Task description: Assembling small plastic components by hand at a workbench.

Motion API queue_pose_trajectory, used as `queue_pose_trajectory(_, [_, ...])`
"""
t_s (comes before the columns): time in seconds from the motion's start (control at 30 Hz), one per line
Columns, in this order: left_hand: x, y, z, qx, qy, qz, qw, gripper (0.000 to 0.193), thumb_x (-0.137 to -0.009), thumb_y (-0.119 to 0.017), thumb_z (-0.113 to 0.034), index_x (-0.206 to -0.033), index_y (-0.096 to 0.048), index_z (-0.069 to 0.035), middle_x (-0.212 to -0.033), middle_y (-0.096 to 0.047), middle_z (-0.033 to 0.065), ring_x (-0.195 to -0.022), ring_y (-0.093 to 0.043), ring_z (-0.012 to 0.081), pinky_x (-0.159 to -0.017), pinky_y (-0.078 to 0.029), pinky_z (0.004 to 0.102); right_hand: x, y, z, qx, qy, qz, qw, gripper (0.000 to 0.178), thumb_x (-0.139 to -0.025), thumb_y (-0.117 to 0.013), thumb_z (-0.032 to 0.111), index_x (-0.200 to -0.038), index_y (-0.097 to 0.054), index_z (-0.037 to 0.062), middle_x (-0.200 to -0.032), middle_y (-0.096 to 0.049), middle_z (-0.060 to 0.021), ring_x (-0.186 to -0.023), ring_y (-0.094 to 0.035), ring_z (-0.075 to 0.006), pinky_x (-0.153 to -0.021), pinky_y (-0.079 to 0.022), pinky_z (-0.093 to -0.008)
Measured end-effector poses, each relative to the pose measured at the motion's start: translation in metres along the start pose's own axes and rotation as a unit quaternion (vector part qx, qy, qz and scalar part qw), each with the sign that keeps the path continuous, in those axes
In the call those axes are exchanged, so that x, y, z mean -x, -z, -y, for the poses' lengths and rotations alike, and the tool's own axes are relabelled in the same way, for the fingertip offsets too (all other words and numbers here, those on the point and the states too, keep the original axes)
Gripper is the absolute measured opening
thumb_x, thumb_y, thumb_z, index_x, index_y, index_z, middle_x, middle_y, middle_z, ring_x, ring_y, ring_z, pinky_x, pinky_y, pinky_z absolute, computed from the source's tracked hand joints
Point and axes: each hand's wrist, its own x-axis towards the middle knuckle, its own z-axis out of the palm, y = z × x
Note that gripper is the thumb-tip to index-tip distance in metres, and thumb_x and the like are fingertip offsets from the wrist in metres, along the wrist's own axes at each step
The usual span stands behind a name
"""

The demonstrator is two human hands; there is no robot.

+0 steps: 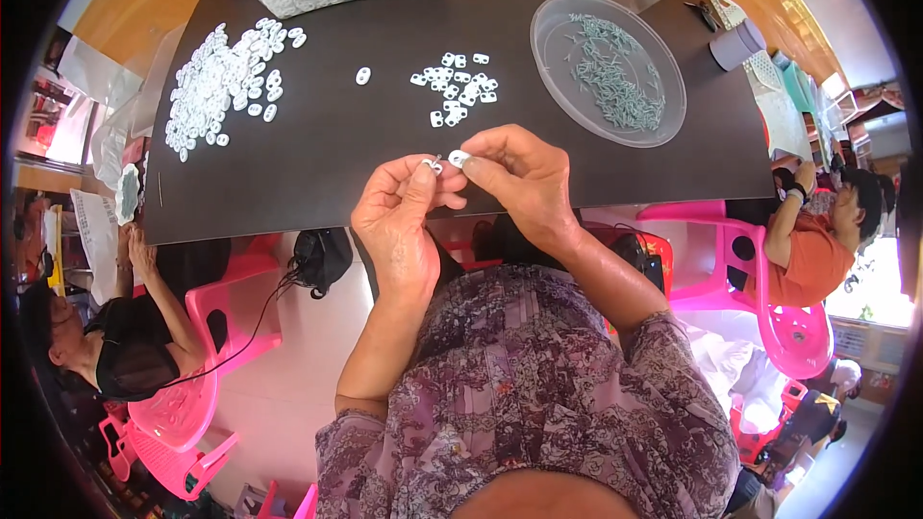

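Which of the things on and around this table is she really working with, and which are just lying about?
In use:
left hand
right hand
white piece pinched in the right hand
small white pile
big white pile
round dish of grey pins

Lying about:
grey tub
scissors
pink chairs

Short-sleeved blouse (538,394), purple-grey floral print; forearms bare, no jewellery visible.

Two tiny bits pinched right up against each other over the near edge of the dark worktop (336,163): a small white oval plastic piece (460,158) in the right hand (519,178), and a smaller white-and-metal piece (431,164) in the left hand (399,221).
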Motion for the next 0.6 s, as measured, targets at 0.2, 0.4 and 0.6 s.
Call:
queue_pose_trajectory(0.2, [0.0012,0.0031,0.0047,-0.037,0.004,0.005,0.999,0.012,-0.087,-0.060,-0.005,-0.093,-0.060,0.005,-0.080,-0.064,0.0122,-0.065,-0.062,0.0150,-0.056,-0.051,0.0240,-0.0055,0.0061,0.0096,-0.129,-0.122,-0.023,0.984,0.013,-0.080,-0.065,0.003,-0.092,-0.063,-0.0028,-0.078,-0.065,-0.0074,-0.065,-0.055,-0.0081,-0.057,-0.040,-0.0202])
queue_pose_trajectory(0.4, [0.0059,-0.0013,0.0057,-0.047,-0.027,0.006,0.999,0.014,-0.086,-0.061,-0.002,-0.097,-0.060,0.005,-0.077,-0.063,0.0085,-0.064,-0.060,0.0122,-0.055,-0.049,0.0225,-0.0052,0.0034,0.0106,-0.189,-0.142,-0.024,0.971,0.014,-0.080,-0.064,0.003,-0.092,-0.063,-0.0029,-0.077,-0.065,-0.0082,-0.064,-0.055,-0.0088,-0.056,-0.039,-0.0201])
queue_pose_trajectory(0.6, [0.0078,-0.0017,0.0066,-0.081,-0.031,0.002,0.996,0.013,-0.084,-0.061,0.003,-0.096,-0.060,0.005,-0.076,-0.062,0.0070,-0.062,-0.059,0.0102,-0.052,-0.049,0.0202,-0.0035,0.0009,0.0060,-0.185,-0.143,-0.020,0.972,0.013,-0.079,-0.065,0.002,-0.092,-0.063,-0.0029,-0.077,-0.065,-0.0078,-0.064,-0.054,-0.0081,-0.055,-0.039,-0.0196])
